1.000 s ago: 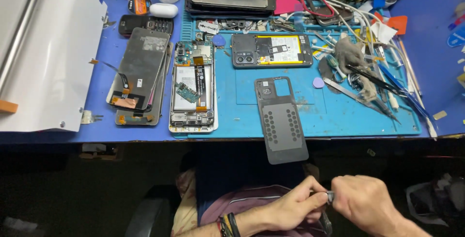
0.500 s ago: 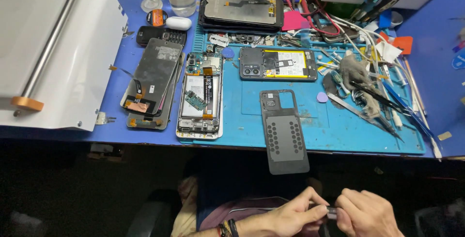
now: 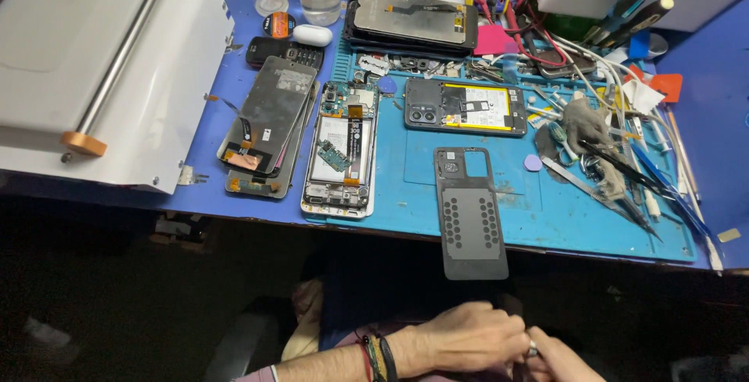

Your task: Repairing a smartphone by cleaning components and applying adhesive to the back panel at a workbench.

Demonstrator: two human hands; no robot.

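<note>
Head view looks down past the desk [image 3: 195,198] edge to my lap, where both hands meet low in the frame. My left hand [image 3: 468,339], with bands at the wrist, curls its fingers toward my right hand [image 3: 558,358], and between them sits a small shiny metal piece [image 3: 530,348], too small for me to tell what it is. The left grip is pinched narrow around that piece; the right hand is cut off by the frame edge, so I cannot tell how its grip stands. I judge I am working it off the desk so both hands can brace close to my body. On the blue mat [image 3: 546,218] above, a dark back cover [image 3: 470,214] hangs half over the near edge, within easy reach. An opened phone [image 3: 341,150] lies face down left of it, its board exposed, and another opened phone with a yellow-edged battery [image 3: 466,106] lies crosswise behind. Tweezers [image 3: 620,167] rest at the right.
</note>
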